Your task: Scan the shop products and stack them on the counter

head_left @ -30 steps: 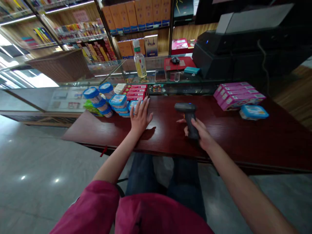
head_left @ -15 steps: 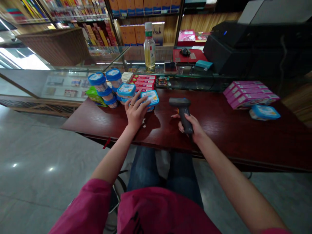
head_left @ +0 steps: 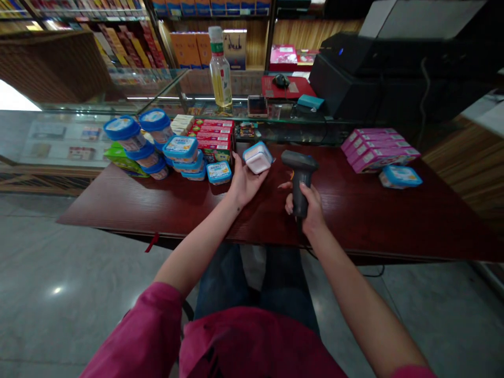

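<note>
My left hand [head_left: 248, 184] holds a small plastic tub [head_left: 258, 157] with a blue lid, tipped so that its white underside faces me. In my right hand [head_left: 307, 207] is a black barcode scanner [head_left: 299, 176], gripped by its handle, its head close to the held tub. A single blue-lidded tub [head_left: 219, 172] sits on the counter just left of my left hand. Beside it stands a stack of similar tubs [head_left: 181, 148], and further left are round tubs with blue lids [head_left: 123, 127], piled in twos and threes.
Red boxes [head_left: 213, 134] and a green pack [head_left: 124, 156] lie around the tubs on the dark wooden counter [head_left: 354, 220]. At right are pink boxes [head_left: 380, 149] and another blue-lidded tub [head_left: 400, 176]. A drink bottle [head_left: 220, 73] stands on the glass case behind.
My left hand has lifted the top tub off the near stack, brought it right and turned its underside up. One tub beneath it is now uncovered. The scanner stays in my right hand.
</note>
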Motion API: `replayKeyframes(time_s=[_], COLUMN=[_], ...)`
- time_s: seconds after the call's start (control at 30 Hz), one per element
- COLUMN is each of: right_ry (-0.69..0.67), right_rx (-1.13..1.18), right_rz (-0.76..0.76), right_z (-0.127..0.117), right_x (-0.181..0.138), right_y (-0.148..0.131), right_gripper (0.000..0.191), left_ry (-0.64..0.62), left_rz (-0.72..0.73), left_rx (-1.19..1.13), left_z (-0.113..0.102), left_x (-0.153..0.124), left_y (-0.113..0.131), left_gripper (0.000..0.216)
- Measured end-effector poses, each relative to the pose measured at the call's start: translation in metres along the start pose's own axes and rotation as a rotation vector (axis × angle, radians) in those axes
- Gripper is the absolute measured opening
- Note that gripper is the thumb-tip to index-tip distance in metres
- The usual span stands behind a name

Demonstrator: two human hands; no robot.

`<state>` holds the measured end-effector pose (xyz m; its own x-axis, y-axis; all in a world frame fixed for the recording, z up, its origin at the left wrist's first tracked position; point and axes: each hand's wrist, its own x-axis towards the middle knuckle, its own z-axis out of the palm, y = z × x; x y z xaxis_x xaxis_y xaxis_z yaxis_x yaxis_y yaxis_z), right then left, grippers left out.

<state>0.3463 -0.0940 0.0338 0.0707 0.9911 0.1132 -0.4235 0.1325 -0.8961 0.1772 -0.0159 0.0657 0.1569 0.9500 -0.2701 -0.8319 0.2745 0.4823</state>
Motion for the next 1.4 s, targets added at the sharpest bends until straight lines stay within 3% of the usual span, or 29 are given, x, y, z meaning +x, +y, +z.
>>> replayKeyframes(time_s=[0.37, 0.63, 0.8, 0.93, 1.0, 1.07, 1.17, 1.27, 1.4], right_ry=[-0.193, -0.173, -0.167, -0.165, -0.156, -0.131, -0.05, 0.052, 0.199], right_rx=[0.041, 0.045, 0.059, 0.06, 0.054, 0.045, 0.03, 0.011, -0.053], right_rz=[0.126, 0.147, 0.144, 0.149, 0.148, 0.124, 0.056, -0.009, -0.114], right_z=[0.008, 0.008, 0.008, 0.008, 0.006, 0.003, -0.008, -0.034, -0.089], right_x=[-0.01, -0.01, -0.01, -0.01, -0.01, -0.007, -0.002, 0.0, -0.006], right_y=[-0.009, -0.008, -0.007, -0.008, -0.007, -0.006, -0.006, -0.013, -0.038], right_gripper=[0.039, 0.037, 0.043, 0.042, 0.04, 0.04, 0.039, 0.039, 0.037], left_ry=[0.018, 0.059, -0.023, -0.006, -0.002, 0.005, 0.033, -0.042, -0.152], left_rz=[-0.009, 0.012, 0.036, 0.046, 0.096, 0.2, 0.279, 0.158, 0.018], left_rx=[0.0, -0.007, 0.032, 0.048, 0.119, 0.238, 0.411, 0.399, 0.35], left_z=[-0.025, -0.029, -0.03, -0.032, -0.033, -0.034, -0.032, -0.028, -0.02], left_x=[0.007, 0.014, 0.017, 0.014, 0.013, 0.012, 0.009, 0.004, -0.001], left_y=[0.008, 0.005, 0.003, 0.004, 0.002, -0.003, -0.014, -0.021, -0.031], left_gripper=[0.014, 0.012, 0.022, 0.01, 0.006, 0.019, 0.04, 0.033, 0.026])
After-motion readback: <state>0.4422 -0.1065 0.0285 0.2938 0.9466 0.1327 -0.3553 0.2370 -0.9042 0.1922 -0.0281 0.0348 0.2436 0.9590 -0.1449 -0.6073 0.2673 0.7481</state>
